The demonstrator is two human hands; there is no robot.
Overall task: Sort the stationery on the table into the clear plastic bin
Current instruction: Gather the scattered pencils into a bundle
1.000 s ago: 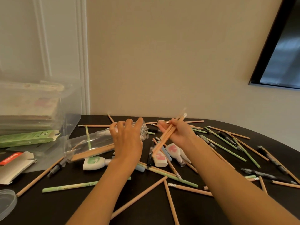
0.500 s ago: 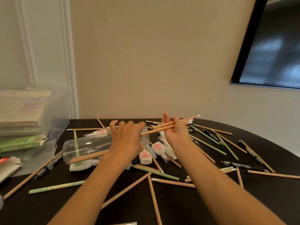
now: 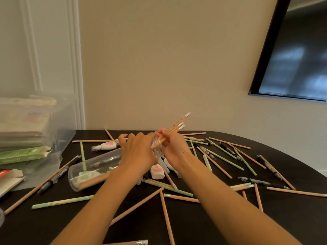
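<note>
Progress, by estimate: early. Find the clear plastic bin [image 3: 58,124] at the far left corner of the tabletop [image 3: 221,227], already loaded with flat stacked packs (too blurred to name). Note no loose pencil or pen visibly inside it.

Grips the mouth end of a clear tube [image 3: 95,165] with the left hand [image 3: 138,152], fingers curled over the rim; holds the tube on its side, left of the tabletop centre. Pinches a bundle of wooden pencils [image 3: 177,127] in the right hand [image 3: 175,150], with the tips set at the tube mouth and the eraser ends raised toward the far edge. Reads as loading the tube ahead of any transfer to the bin. Shows a few wooden pencils already lying at the closed end of the tube.

Left to do: gather the loose wooden pencils [image 3: 182,198], green pencils [image 3: 62,202], black pens [image 3: 261,183] and correction tape rollers [image 3: 108,145], scattered from the centre to the right edge and along the near edge. Deal also with the green box [image 3: 23,154] at the left edge, just beside the bin.

Changes against the frame half a second earlier: tilts the bundle up from a near-level lie; moves the tips from above the left hand to the tube mouth; draws the hands close together at that mouth
</note>
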